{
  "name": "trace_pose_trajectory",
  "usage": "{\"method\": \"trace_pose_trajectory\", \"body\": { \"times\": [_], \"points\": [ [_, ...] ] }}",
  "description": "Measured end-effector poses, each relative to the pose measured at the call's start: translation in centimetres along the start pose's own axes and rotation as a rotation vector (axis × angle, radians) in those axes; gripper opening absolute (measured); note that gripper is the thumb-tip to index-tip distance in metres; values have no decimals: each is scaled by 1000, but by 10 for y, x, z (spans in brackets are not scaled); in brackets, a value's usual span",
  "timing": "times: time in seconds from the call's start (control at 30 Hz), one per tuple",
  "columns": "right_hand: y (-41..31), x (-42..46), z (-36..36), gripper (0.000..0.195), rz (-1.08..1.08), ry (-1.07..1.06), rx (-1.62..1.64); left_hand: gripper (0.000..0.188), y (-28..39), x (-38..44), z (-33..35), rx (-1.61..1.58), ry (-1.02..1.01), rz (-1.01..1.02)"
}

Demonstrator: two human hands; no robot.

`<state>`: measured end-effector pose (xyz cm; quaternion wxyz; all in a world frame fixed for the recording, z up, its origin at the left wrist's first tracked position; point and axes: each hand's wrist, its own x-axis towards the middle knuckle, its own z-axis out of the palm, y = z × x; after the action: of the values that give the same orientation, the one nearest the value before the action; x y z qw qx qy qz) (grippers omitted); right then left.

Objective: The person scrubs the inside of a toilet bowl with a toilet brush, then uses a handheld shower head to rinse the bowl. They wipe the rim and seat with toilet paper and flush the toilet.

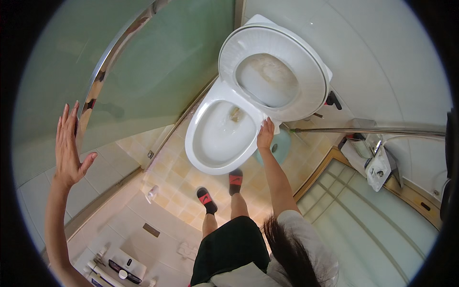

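Observation:
My left hand [68, 149] rests flat with fingers extended against the metal-edged frosted glass panel [143, 75], at the far left. With my right hand [266, 134] I hold a white wipe or tissue [276, 127] against the right rear rim of the white toilet bowl [222, 168], beside the hinge. The toilet seat [229, 53] is raised, leaning back against the lid. Brownish matter [235, 114] lies at the back of the bowl. A teal basin [281, 145] stands on the floor just below and right of my right hand.
A metal pole [376, 131] crosses at the right. Near it, a white plastic bag [378, 172] and boxes stand by a wood-framed glass door [358, 215]. A small bottle [153, 192] is on the tiled floor [179, 179]. At lower left is a wall shelf [131, 262] with toiletries.

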<state>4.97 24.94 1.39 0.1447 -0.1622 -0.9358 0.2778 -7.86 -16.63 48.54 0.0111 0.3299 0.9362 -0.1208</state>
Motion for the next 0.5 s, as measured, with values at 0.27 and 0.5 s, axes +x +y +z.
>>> {"method": "trace_pose_trajectory", "body": {
  "times": [0.27,0.5],
  "points": [
    [14,2,1,25,-66,29,27,78,-4,3,9,-33,67,43],
    [11,-46,-25,24,-169,-267,81,75,-5,6,9,-18,88,64]
  ]
}}
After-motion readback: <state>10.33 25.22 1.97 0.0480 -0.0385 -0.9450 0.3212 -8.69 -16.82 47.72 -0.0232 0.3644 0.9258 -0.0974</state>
